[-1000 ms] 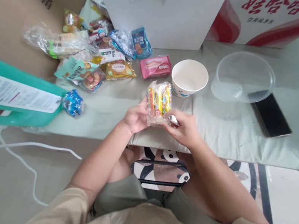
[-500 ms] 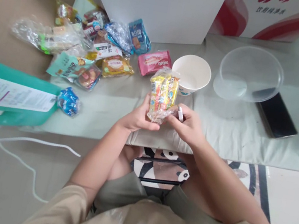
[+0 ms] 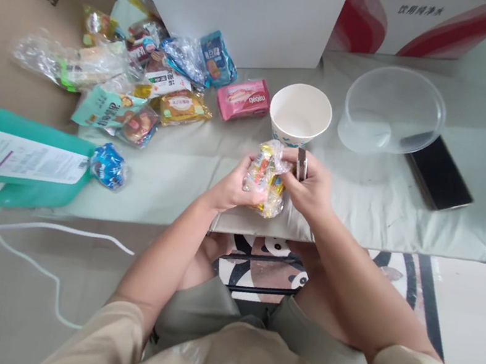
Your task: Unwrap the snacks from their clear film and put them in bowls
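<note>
Both my hands hold a clear plastic packet of yellow, red and orange snacks (image 3: 266,177) just above the near edge of the cloth-covered table (image 3: 360,209). My left hand (image 3: 232,188) grips its left side. My right hand (image 3: 308,187) pinches its top right corner and also holds a small silver and white object (image 3: 301,164) between its fingers. The packet is crumpled and tilted. A white paper bowl (image 3: 300,115) stands right behind my hands.
Several snack packets (image 3: 147,83) lie at the back left, with a pink wafer pack (image 3: 244,98) next to the bowl. A clear plastic bowl (image 3: 393,111) and a black phone (image 3: 440,174) sit to the right. A teal stool (image 3: 12,157) and a blue packet (image 3: 107,164) are left.
The packet stood upright between my hands; now it is lowered and crumpled, and my right hand has moved up to its top corner.
</note>
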Demonstrator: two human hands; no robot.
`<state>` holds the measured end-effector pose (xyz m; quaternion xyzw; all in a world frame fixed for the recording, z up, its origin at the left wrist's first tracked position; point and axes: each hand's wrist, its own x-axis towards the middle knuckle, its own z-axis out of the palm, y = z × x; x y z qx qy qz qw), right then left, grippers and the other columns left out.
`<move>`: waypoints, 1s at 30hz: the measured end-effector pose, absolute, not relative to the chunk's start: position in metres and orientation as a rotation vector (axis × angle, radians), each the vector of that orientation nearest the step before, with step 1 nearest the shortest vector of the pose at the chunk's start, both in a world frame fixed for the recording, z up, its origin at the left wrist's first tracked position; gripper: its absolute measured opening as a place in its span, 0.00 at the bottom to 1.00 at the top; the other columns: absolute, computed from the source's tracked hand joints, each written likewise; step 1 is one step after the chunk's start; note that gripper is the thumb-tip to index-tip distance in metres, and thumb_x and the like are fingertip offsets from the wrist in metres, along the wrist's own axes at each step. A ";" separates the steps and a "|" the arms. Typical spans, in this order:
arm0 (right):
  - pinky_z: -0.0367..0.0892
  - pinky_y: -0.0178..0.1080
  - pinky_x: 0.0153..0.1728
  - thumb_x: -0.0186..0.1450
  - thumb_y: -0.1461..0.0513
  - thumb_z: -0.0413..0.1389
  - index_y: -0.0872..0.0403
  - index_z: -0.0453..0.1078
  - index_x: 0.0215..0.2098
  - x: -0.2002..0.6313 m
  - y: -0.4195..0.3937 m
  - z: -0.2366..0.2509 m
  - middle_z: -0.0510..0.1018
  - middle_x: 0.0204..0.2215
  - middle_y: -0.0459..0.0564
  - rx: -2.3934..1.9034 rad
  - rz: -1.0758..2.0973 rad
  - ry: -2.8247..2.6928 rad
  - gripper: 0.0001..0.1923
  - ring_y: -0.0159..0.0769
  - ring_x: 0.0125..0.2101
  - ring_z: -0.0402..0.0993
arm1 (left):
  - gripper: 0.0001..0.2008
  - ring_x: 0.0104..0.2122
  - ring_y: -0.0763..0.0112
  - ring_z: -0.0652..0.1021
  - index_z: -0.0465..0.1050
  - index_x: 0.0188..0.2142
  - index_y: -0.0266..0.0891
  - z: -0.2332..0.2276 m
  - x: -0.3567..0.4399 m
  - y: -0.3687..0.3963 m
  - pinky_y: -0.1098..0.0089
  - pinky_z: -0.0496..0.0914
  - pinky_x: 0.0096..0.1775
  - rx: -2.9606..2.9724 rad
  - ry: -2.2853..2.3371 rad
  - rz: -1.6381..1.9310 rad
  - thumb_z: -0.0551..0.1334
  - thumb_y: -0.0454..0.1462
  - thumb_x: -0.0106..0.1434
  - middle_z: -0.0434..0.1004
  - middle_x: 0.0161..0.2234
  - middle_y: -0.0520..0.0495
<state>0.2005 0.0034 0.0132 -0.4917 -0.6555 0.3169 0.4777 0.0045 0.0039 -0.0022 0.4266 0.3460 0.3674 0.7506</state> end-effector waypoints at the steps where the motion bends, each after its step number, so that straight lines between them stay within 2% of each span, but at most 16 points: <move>1: 0.74 0.48 0.51 0.66 0.61 0.57 0.50 0.78 0.40 0.200 0.004 0.011 0.83 0.44 0.53 -1.172 0.745 -1.607 0.08 0.41 0.46 0.80 | 0.52 0.45 0.57 0.82 0.60 0.65 0.56 -0.003 0.006 0.004 0.57 0.76 0.49 0.957 0.763 0.811 0.80 0.38 0.44 0.79 0.48 0.47; 3: 0.74 0.47 0.51 0.66 0.62 0.57 0.50 0.79 0.37 0.200 0.003 0.009 0.82 0.44 0.53 -1.122 0.702 -1.649 0.08 0.41 0.46 0.80 | 0.59 0.41 0.60 0.82 0.48 0.70 0.62 -0.005 0.009 0.004 0.57 0.77 0.46 1.010 0.761 0.801 0.79 0.38 0.46 0.79 0.47 0.48; 4: 0.75 0.47 0.51 0.66 0.62 0.57 0.50 0.80 0.38 0.200 0.003 0.008 0.82 0.45 0.53 -1.104 0.704 -1.690 0.09 0.41 0.46 0.80 | 0.59 0.41 0.61 0.82 0.47 0.70 0.63 -0.005 0.010 0.005 0.57 0.77 0.45 1.038 0.756 0.792 0.79 0.38 0.47 0.79 0.48 0.48; 6: 0.74 0.49 0.53 0.65 0.62 0.56 0.49 0.80 0.41 0.203 0.001 0.008 0.80 0.48 0.54 -1.064 0.741 -1.798 0.11 0.42 0.49 0.79 | 0.51 0.44 0.61 0.81 0.57 0.67 0.60 -0.006 0.012 0.006 0.58 0.76 0.47 1.111 0.738 0.803 0.78 0.40 0.48 0.78 0.51 0.47; 8: 0.72 0.52 0.56 0.65 0.60 0.56 0.48 0.80 0.43 0.206 -0.001 0.010 0.77 0.54 0.55 -1.030 0.781 -1.890 0.12 0.44 0.55 0.76 | 0.36 0.49 0.59 0.80 0.71 0.58 0.53 -0.006 0.011 0.009 0.60 0.74 0.52 1.212 0.744 0.844 0.78 0.41 0.49 0.77 0.53 0.46; 11: 0.71 0.53 0.57 0.67 0.56 0.57 0.49 0.79 0.43 0.208 -0.006 0.016 0.73 0.57 0.57 -1.163 0.699 -1.799 0.12 0.48 0.59 0.72 | 0.22 0.49 0.60 0.78 0.78 0.45 0.46 -0.007 0.008 0.014 0.63 0.69 0.56 1.315 0.889 0.958 0.77 0.44 0.51 0.79 0.47 0.48; 12: 0.72 0.52 0.54 0.67 0.55 0.57 0.50 0.77 0.44 0.208 -0.008 0.019 0.74 0.54 0.57 -1.248 0.665 -1.710 0.12 0.48 0.56 0.74 | 0.21 0.47 0.62 0.77 0.78 0.43 0.46 -0.007 0.007 0.015 0.64 0.69 0.55 1.316 0.965 1.008 0.77 0.44 0.51 0.78 0.44 0.49; 14: 0.75 0.46 0.44 0.66 0.54 0.59 0.50 0.73 0.47 0.207 -0.013 0.022 0.77 0.44 0.54 -1.372 0.694 -1.580 0.14 0.42 0.42 0.78 | 0.18 0.43 0.65 0.76 0.77 0.40 0.46 -0.007 0.005 0.017 0.66 0.69 0.52 1.278 1.093 1.107 0.77 0.45 0.52 0.77 0.40 0.51; 16: 0.73 0.41 0.36 0.63 0.53 0.62 0.50 0.70 0.49 0.204 -0.015 0.023 0.76 0.35 0.48 -1.385 0.836 -1.609 0.19 0.35 0.30 0.73 | 0.16 0.39 0.67 0.76 0.75 0.39 0.46 -0.007 0.006 0.016 0.67 0.69 0.48 1.234 1.145 1.159 0.75 0.47 0.55 0.75 0.38 0.52; 17: 0.72 0.40 0.34 0.62 0.53 0.63 0.50 0.70 0.48 0.202 -0.016 0.023 0.75 0.32 0.46 -1.363 0.899 -1.663 0.19 0.34 0.28 0.71 | 0.15 0.38 0.67 0.75 0.75 0.39 0.46 -0.006 0.007 0.016 0.68 0.70 0.47 1.225 1.148 1.173 0.74 0.47 0.57 0.74 0.37 0.52; 21: 0.68 0.38 0.36 0.63 0.57 0.59 0.52 0.71 0.34 0.196 -0.011 0.017 0.74 0.27 0.45 -1.319 0.944 -1.723 0.07 0.33 0.29 0.71 | 0.12 0.42 0.64 0.75 0.74 0.39 0.45 -0.002 0.013 0.011 0.66 0.68 0.50 1.358 1.111 1.131 0.71 0.43 0.59 0.76 0.40 0.50; 23: 0.66 0.38 0.34 0.63 0.59 0.56 0.52 0.69 0.31 0.197 -0.007 0.012 0.73 0.25 0.44 -1.352 0.944 -1.652 0.05 0.33 0.28 0.70 | 0.14 0.44 0.61 0.75 0.76 0.42 0.44 0.003 0.012 0.008 0.65 0.67 0.51 1.461 1.070 1.026 0.72 0.40 0.56 0.77 0.43 0.49; 26: 0.65 0.38 0.34 0.61 0.62 0.56 0.52 0.68 0.31 0.200 -0.002 0.008 0.73 0.25 0.43 -1.437 0.928 -1.592 0.02 0.32 0.27 0.68 | 0.18 0.39 0.62 0.75 0.78 0.45 0.44 0.006 0.008 0.006 0.64 0.67 0.46 1.576 1.046 0.872 0.71 0.37 0.53 0.79 0.43 0.48; 30: 0.65 0.39 0.34 0.59 0.60 0.60 0.51 0.67 0.35 0.200 -0.003 0.014 0.76 0.30 0.44 -1.569 0.863 -1.527 0.07 0.31 0.26 0.66 | 0.09 0.31 0.68 0.72 0.79 0.42 0.44 0.001 0.008 0.007 0.65 0.66 0.40 1.704 1.080 0.928 0.65 0.39 0.62 0.80 0.38 0.50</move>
